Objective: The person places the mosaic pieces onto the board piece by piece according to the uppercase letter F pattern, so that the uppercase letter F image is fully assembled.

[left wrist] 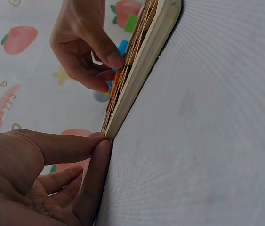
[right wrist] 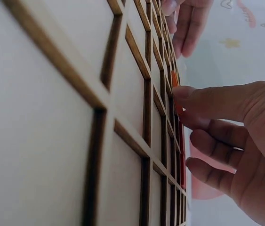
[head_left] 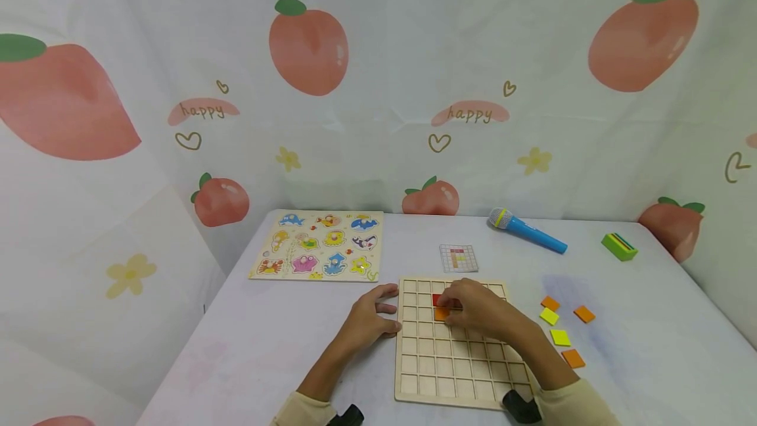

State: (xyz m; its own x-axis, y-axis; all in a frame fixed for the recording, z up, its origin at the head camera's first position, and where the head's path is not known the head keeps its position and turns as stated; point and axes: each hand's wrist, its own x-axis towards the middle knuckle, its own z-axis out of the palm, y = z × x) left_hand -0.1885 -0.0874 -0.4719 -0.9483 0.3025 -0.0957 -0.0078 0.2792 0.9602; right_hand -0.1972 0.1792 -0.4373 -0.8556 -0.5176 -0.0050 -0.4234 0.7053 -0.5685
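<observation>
A wooden grid board [head_left: 416, 367] lies on the table with rows of square cells. My right hand [head_left: 479, 307] is over its upper part, thumb and index finger pinching an orange square tile [head_left: 441, 314] at a cell. Just beyond it a red tile [head_left: 436, 300] sits in the grid, partly hidden by the fingers; red also shows along the board in the right wrist view [right wrist: 182, 155]. My left hand [head_left: 368, 321] touches the board's left edge with thumb and fingertips, close up in the left wrist view [left wrist: 52, 174].
Right of the board lie loose orange tiles [head_left: 584, 314] and yellow tiles [head_left: 560, 338]. Behind it is a small grid pattern card [head_left: 467, 267]. Farther back are a sea-animal puzzle board [head_left: 319, 248], a blue toy microphone [head_left: 535, 236] and a green block [head_left: 618, 248].
</observation>
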